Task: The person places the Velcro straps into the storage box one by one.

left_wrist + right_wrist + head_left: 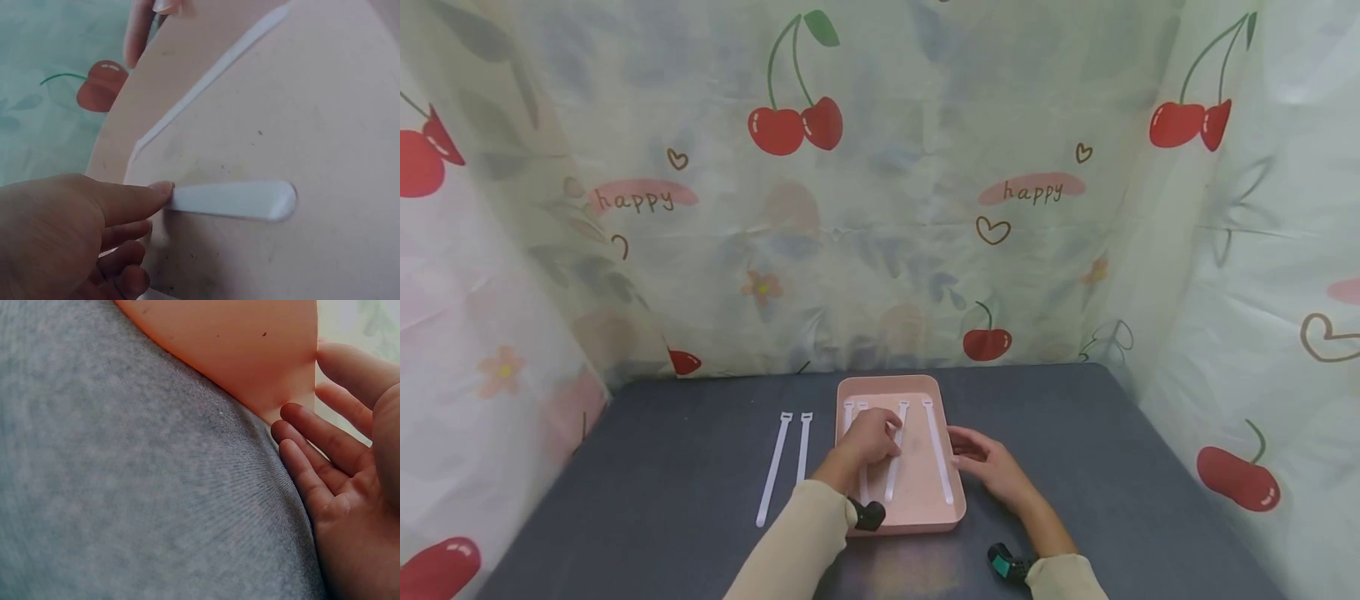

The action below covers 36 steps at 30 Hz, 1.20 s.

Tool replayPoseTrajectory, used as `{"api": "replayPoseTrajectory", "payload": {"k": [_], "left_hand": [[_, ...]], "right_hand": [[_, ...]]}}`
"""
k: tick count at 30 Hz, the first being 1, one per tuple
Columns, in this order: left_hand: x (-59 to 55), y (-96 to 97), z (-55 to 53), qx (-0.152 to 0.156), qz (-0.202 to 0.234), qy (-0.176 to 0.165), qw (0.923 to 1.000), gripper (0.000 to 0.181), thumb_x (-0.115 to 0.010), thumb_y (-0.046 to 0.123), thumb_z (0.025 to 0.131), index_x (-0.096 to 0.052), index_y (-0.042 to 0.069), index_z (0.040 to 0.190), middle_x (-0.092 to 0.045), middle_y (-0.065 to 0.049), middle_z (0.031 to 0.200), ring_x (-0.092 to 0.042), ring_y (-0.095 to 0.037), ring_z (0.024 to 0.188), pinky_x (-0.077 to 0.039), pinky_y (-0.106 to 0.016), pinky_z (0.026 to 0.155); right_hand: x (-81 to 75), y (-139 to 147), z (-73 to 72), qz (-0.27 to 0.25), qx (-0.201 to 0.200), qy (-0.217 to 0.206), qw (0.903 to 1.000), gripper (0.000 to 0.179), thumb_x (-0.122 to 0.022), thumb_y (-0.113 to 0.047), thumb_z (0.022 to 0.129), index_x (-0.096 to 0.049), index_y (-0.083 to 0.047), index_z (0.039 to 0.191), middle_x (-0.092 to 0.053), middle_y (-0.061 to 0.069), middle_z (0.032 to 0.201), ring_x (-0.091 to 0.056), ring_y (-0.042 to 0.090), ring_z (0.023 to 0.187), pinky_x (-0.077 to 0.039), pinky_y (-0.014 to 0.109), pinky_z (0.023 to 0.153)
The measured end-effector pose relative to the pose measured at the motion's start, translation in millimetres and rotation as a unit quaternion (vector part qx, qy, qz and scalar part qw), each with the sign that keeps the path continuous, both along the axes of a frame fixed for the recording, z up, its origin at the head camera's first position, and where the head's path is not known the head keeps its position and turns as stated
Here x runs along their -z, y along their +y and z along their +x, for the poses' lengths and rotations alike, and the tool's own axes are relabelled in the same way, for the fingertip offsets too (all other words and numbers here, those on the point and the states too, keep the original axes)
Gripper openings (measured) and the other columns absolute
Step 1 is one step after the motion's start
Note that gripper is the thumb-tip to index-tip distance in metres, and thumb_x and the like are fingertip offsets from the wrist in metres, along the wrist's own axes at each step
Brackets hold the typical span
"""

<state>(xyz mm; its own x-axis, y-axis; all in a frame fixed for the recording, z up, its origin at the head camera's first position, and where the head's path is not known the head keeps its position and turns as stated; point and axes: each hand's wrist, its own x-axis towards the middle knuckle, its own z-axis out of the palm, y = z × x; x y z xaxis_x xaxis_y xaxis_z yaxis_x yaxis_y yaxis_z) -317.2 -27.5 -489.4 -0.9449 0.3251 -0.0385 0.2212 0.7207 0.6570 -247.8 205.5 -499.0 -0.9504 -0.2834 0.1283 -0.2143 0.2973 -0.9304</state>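
Your left hand (867, 437) reaches over the left side of the pink tray (917, 467), its thumb touching a white strap (231, 200) on the tray floor. The fingers of that grip are bent, though you cannot tell whether they pinch the strap or only steady it. The strap's slotted end points toward the far edge of the bench (700, 467) and its rounded end toward the near edge.

Your right hand (988, 467) has a released grip: its relaxed fingers touch the outside of the tray's right wall.

The tray sits around the middle of the bench, its far rim close to the bench's far edge. To the right of the strap under your thumb, another white strap (938, 454) lies along the tray's right side; two more (862, 483) lie by its left wall, partly hidden by your left hand.

Outside the tray, toward the bench's left edge, two white straps (773, 469) lie side by side, one partly behind your left sleeve (797, 533). A cherry-patterned curtain (880, 208) hangs beyond the bench's far edge.
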Motion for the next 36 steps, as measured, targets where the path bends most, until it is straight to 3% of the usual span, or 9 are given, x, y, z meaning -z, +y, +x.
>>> {"api": "replayPoseTrajectory", "payload": {"k": [6,12,19,26,36], "left_hand": [[-4.2,-2.0,2.1,0.005,-0.088,0.038,0.9954,0.03,-0.077,0.017,0.08,-0.071,0.011,0.108,-0.068,-0.005,0.105,-0.056,-0.02,0.089,-0.047,-0.037,0.084],[-6.2,-3.8,-2.0,0.019,-0.123,0.036,0.9915,0.031,-0.076,0.017,0.081,-0.071,0.015,0.112,-0.067,-0.005,0.112,-0.057,-0.02,0.093,-0.046,-0.037,0.086],[-5.4,-0.1,-3.3,0.031,-0.148,0.052,0.9872,0.042,-0.075,0.019,0.08,-0.069,0.021,0.122,-0.067,-0.003,0.119,-0.06,-0.021,0.103,-0.047,-0.037,0.087],[-7.2,9.3,3.4,0.011,-0.148,0.038,0.9882,0.042,-0.075,0.027,0.08,-0.069,0.022,0.122,-0.066,-0.002,0.122,-0.06,-0.021,0.1,-0.047,-0.039,0.085],[-5.1,19.6,7.8,-0.008,-0.141,0.06,0.9882,0.04,-0.078,0.031,0.078,-0.072,0.017,0.115,-0.069,-0.001,0.113,-0.062,-0.023,0.099,-0.048,-0.039,0.084]], "right_hand": [[0.8,0.1,1.1,-0.001,-0.002,0.002,1.0,0.05,-0.064,-0.006,0.093,-0.047,0.006,0.139,-0.056,0.025,0.129,-0.056,0.037,0.116,-0.046,0.02,0.087],[0.7,-0.5,0.8,-0.002,-0.001,0.002,1.0,0.05,-0.064,-0.006,0.093,-0.047,0.006,0.139,-0.056,0.026,0.129,-0.055,0.038,0.116,-0.046,0.019,0.087],[0.5,0.4,0.6,0.003,0.004,-0.004,1.0,0.05,-0.064,-0.009,0.093,-0.048,0.004,0.139,-0.056,0.024,0.129,-0.056,0.036,0.116,-0.047,0.02,0.087],[-1.6,-0.1,1.6,-0.001,0.004,-0.001,1.0,0.049,-0.064,-0.008,0.093,-0.049,0.003,0.138,-0.057,0.024,0.128,-0.056,0.037,0.116,-0.047,0.021,0.088],[30.4,6.1,-15.7,-0.019,0.004,0.009,0.9998,0.051,-0.067,-0.014,0.092,-0.05,-0.003,0.14,-0.058,0.018,0.13,-0.056,0.033,0.117,-0.045,0.019,0.088]]}}
